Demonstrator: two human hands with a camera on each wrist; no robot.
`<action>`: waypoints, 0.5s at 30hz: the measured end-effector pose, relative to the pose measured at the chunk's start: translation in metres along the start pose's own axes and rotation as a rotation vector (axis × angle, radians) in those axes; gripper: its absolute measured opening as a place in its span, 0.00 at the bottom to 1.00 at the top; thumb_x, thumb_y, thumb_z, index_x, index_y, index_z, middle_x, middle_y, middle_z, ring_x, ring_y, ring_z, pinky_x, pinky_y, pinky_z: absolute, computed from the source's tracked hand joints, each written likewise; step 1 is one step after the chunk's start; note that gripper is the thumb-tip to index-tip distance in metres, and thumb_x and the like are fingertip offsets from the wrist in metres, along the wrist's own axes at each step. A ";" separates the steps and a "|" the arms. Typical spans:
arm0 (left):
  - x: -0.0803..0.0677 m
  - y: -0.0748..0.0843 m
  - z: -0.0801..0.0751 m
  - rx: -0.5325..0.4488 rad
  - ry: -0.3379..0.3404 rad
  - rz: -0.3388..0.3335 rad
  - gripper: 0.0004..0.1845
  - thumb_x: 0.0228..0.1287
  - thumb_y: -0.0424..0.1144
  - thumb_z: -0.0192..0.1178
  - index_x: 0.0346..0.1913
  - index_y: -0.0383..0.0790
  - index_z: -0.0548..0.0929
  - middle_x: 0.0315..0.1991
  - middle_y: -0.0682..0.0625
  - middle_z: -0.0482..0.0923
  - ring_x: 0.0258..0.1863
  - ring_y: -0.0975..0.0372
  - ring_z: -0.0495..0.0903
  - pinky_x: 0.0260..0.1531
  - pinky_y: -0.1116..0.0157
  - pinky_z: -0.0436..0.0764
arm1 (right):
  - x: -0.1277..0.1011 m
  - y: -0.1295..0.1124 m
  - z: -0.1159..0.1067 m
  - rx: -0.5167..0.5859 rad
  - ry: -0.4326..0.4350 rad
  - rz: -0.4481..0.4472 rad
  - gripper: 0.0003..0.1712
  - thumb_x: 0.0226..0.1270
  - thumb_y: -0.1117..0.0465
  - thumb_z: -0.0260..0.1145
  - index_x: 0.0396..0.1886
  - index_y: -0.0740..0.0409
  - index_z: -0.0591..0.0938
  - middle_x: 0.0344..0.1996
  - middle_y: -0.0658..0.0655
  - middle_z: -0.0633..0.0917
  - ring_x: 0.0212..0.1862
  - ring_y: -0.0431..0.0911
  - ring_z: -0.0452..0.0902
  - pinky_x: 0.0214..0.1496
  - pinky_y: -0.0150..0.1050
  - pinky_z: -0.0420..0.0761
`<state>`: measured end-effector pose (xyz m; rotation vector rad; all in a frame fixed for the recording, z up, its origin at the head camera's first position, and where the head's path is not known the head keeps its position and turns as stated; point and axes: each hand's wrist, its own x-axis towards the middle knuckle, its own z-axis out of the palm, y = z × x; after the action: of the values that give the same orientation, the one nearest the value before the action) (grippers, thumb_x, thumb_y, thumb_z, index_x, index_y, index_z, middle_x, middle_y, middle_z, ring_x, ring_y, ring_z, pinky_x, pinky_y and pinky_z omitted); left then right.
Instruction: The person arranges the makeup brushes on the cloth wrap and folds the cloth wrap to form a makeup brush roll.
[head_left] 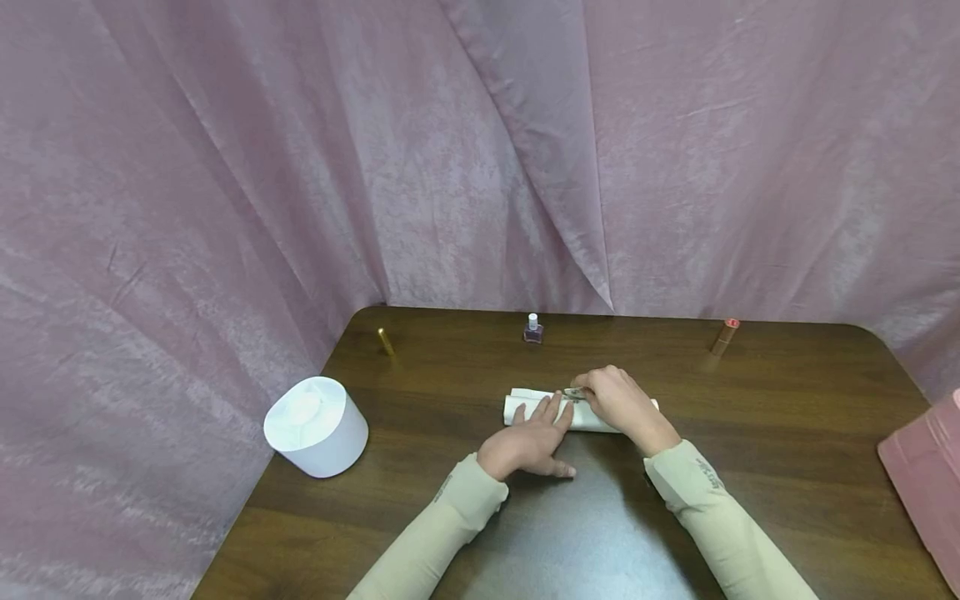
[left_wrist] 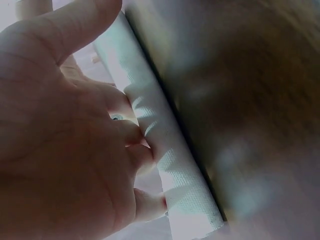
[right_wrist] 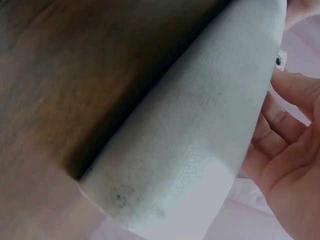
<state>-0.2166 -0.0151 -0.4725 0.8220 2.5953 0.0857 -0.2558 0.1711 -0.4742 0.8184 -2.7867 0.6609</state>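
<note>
In the head view a white folded cloth (head_left: 600, 422) with a fine dimpled texture lies lengthwise on the dark wooden table (head_left: 450, 358). My left hand (head_left: 528, 446) spreads its fingers across its left half, fingertips pressing on the top. My right hand (head_left: 618, 404) curls its fingers at the cloth's far edge, by a small dark-marked piece (head_left: 574, 394); cannot tell whether this piece is separate from the cloth. The right wrist view shows the cloth (right_wrist: 175, 130) as a rounded fold with small dark smudges (right_wrist: 121, 199) near one end, the right fingers behind it.
Along the far side stand a gold tube (head_left: 386, 341), a small polish bottle (head_left: 532, 331) with a white cap and a red-topped lipstick tube (head_left: 724, 336). A white cylinder (head_left: 330, 437) stands at the left edge, a pink box (head_left: 926, 475) at the right. Pink curtain (head_left: 480, 167) hangs behind.
</note>
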 end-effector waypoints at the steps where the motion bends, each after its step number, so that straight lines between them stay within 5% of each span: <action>1: 0.000 0.000 0.000 -0.003 -0.002 0.004 0.54 0.65 0.62 0.64 0.82 0.41 0.47 0.82 0.41 0.36 0.80 0.53 0.40 0.73 0.45 0.50 | 0.000 -0.001 0.000 -0.019 0.001 -0.004 0.10 0.61 0.75 0.68 0.40 0.63 0.90 0.34 0.57 0.90 0.37 0.54 0.87 0.38 0.51 0.84; 15: 0.001 0.000 -0.002 0.009 -0.002 0.015 0.53 0.65 0.60 0.65 0.82 0.40 0.49 0.82 0.41 0.39 0.80 0.51 0.43 0.73 0.45 0.52 | -0.004 -0.004 0.003 -0.130 0.010 -0.103 0.10 0.57 0.76 0.67 0.29 0.57 0.89 0.24 0.53 0.86 0.27 0.50 0.82 0.28 0.47 0.80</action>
<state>-0.2181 -0.0143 -0.4706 0.8446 2.5893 0.0781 -0.2506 0.1690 -0.4765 0.9215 -2.7226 0.4599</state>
